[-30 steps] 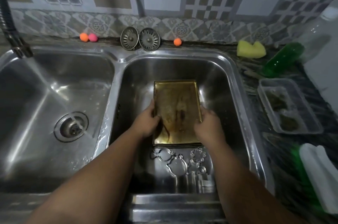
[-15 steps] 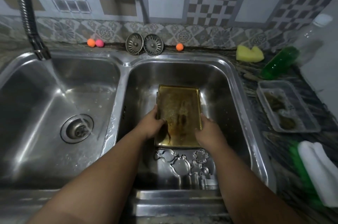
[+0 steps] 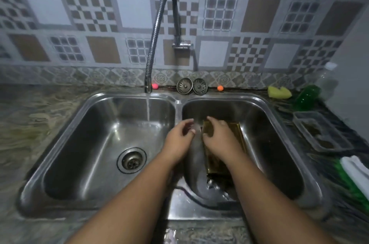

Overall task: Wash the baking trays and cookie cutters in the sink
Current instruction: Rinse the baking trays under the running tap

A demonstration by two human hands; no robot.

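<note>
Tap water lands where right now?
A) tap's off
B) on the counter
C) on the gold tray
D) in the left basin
D: the stream falls from the faucet into the left basin; the gold tray sits in the right basin.

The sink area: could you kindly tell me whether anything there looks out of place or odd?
The faucet is running into the left basin, while the baking tray is in the right basin; the water looks wasted. Nothing else stands out.
</note>
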